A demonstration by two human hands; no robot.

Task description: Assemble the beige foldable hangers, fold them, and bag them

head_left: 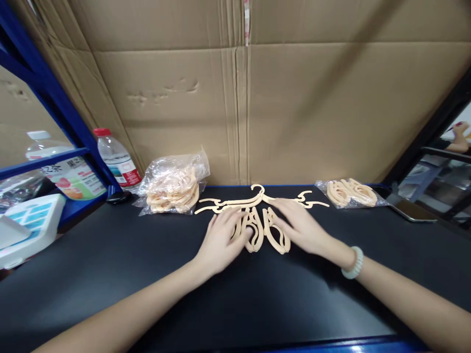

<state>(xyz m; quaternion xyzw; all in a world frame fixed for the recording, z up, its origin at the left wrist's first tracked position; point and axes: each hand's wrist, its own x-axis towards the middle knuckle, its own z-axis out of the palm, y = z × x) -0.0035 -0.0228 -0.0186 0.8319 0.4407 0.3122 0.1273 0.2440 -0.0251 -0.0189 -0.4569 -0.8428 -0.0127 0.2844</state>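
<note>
Resting flat on the black bench (110,274), both hands over a cluster of beige plastic hanger pieces (270,233) near the middle. Left hand (222,240) palm down, fingers spread and loose, fingertips touching the left looped pieces, grip apart and closed on nothing. Right hand (301,225) likewise palm down, fingers extended across the right looped pieces, grip apart, a pale bead bracelet (353,263) at the wrist. Just behind the hands, an assembled beige hanger (257,196) lying flat with hook toward the cardboard wall (294,108). Left of it, a clear bag of pieces (171,189); right, a second bag (349,192). Far left, a red-capped water bottle (117,158) beside a blue shelf frame (55,98).
</note>
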